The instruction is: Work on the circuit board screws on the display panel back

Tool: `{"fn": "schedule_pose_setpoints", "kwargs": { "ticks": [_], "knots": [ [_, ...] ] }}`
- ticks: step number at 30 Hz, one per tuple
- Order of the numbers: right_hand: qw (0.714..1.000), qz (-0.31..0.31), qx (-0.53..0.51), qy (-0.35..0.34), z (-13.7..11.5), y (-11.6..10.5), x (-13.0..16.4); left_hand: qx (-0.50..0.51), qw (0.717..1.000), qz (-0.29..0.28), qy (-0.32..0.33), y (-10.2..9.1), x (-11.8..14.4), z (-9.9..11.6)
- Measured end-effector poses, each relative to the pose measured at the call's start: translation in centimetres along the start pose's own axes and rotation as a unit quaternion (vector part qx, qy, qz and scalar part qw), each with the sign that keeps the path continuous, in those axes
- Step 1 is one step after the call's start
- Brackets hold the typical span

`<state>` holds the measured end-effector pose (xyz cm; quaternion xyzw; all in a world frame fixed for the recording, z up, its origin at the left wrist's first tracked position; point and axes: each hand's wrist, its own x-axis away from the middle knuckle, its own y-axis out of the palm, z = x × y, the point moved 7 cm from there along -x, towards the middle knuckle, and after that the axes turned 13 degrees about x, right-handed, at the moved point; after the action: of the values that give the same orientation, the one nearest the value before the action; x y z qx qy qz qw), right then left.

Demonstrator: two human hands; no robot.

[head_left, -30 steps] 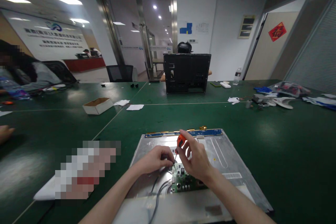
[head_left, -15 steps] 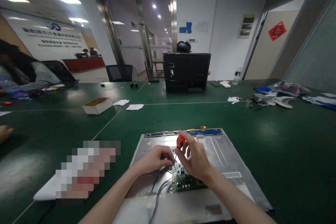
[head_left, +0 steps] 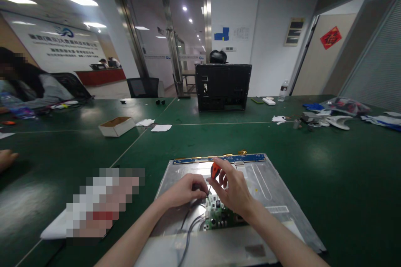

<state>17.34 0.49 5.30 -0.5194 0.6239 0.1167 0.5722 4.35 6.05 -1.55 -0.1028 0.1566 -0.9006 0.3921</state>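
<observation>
A silver display panel (head_left: 272, 187) lies back-up on the green table (head_left: 328, 162) in front of me, with a blue strip board (head_left: 250, 158) along its far edge. A small green circuit board (head_left: 219, 217) sits on the panel near me, grey cables (head_left: 188, 229) running from it. My right hand (head_left: 233, 192) holds an orange-handled screwdriver (head_left: 214, 170) upright, its tip down at the board's upper left corner. My left hand (head_left: 184, 190) pinches at the screwdriver tip, fingers closed on the spot; what they hold is too small to tell.
A black monitor housing (head_left: 223, 86) stands upright across the table, a person's head behind it. A small open cardboard box (head_left: 116, 126) and papers (head_left: 161, 127) lie left of centre. Loose parts and bags (head_left: 332, 119) clutter the far right. Another person sits far left, and a hand (head_left: 6, 159) rests at the left edge.
Almost nothing has moved. My right hand's fingers have shifted slightly on the screwdriver handle; both hands stay over the same corner of the circuit board.
</observation>
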Motion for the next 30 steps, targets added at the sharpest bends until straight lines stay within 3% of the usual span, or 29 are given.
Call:
{"fn": "schedule_pose_setpoints", "kwargs": {
  "ticks": [11, 30],
  "knots": [
    [0.999, -0.026, -0.024, 0.014, 0.00, 0.16, 0.20, 0.009, 1.000, -0.006, 0.007, 0.08, -0.02, -0.03],
    [1.000, -0.002, 0.000, 0.005, 0.11, 0.11, 0.15, 0.015, 1.000, -0.002, 0.009, 0.03, -0.04, -0.09]
  ]
}}
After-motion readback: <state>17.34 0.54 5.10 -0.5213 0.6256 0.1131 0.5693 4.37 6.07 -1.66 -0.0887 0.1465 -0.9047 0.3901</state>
